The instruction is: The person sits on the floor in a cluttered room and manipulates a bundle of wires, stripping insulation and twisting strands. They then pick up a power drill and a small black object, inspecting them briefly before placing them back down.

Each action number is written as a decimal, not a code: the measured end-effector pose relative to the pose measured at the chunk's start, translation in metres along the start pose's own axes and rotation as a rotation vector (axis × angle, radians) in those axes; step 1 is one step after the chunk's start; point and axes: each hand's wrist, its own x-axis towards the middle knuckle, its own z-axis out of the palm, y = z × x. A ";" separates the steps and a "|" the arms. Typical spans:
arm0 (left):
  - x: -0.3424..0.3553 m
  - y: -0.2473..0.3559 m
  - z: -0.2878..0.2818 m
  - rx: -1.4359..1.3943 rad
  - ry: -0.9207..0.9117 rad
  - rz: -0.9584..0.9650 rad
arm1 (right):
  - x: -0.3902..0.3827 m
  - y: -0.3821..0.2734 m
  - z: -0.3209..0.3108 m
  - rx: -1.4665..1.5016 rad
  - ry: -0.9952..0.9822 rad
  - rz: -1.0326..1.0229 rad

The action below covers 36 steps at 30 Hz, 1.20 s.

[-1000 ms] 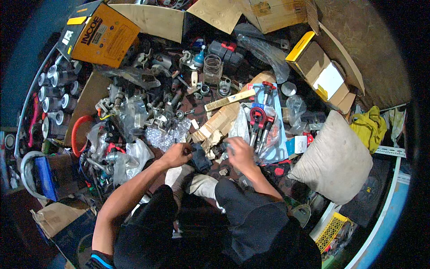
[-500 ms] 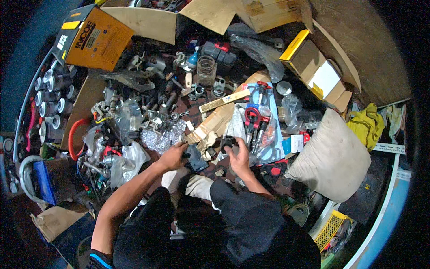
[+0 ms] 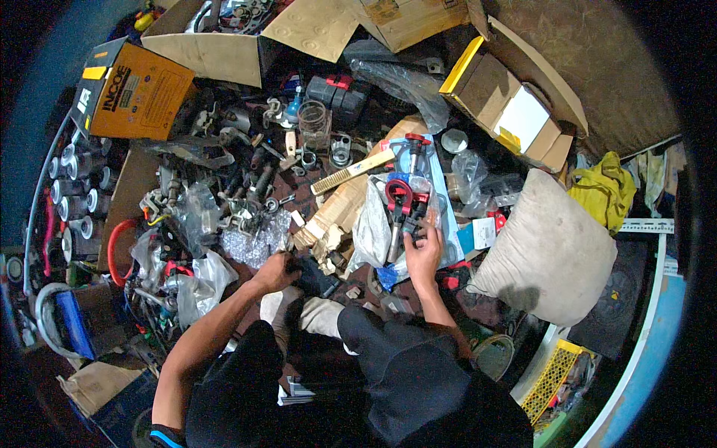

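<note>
My left hand (image 3: 275,273) is closed at the edge of a dark, flat, block-like piece (image 3: 317,278), low over the floor in front of my legs. The piece is partly hidden by the hand and in shadow. Farther right, my right hand (image 3: 423,256) has its fingers bent over the metal shafts of red-topped tools (image 3: 398,197). Something dark shows at its fingertips, too small to name. These tools lie on a light blue sheet (image 3: 451,237) beside a crumpled clear plastic bag (image 3: 369,228). A yellow comb-like strip (image 3: 352,172) lies beyond, across a piece of brown cardboard (image 3: 328,216).
Metal parts and plastic bags crowd the left, by an orange-red ring (image 3: 119,254). A glass jar (image 3: 314,125) stands at the back near a dark case (image 3: 340,97). An orange box (image 3: 143,93), an open carton (image 3: 515,104) and a pale cushion (image 3: 549,250) surround the area.
My right hand has moved right and forward from the middle to the red-topped tools; the dark round piece it held no longer shows clearly. My left hand has shifted slightly down. The view has shifted.
</note>
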 end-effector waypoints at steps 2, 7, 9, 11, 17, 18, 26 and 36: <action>-0.008 0.020 -0.009 -0.072 0.001 -0.092 | -0.006 0.006 0.002 0.118 -0.043 0.059; -0.010 0.035 -0.031 -0.099 -0.055 -0.019 | -0.005 0.003 -0.003 0.122 -0.036 -0.044; -0.008 0.047 -0.053 -0.170 0.039 0.004 | -0.010 -0.015 -0.012 0.244 -0.113 0.065; -0.005 0.058 -0.076 -0.199 0.104 0.026 | -0.020 -0.022 -0.010 0.437 -0.221 0.127; 0.003 0.114 -0.065 -0.379 0.280 0.131 | -0.032 -0.056 0.006 0.807 -0.589 0.077; 0.004 0.123 -0.058 -0.456 0.272 0.103 | -0.038 -0.062 0.001 1.021 -0.656 0.348; 0.034 0.134 -0.036 -0.384 0.038 0.195 | -0.016 -0.016 -0.039 0.887 -0.257 0.460; 0.087 0.154 -0.005 0.413 -0.262 0.278 | 0.001 0.028 -0.051 0.663 -0.081 0.308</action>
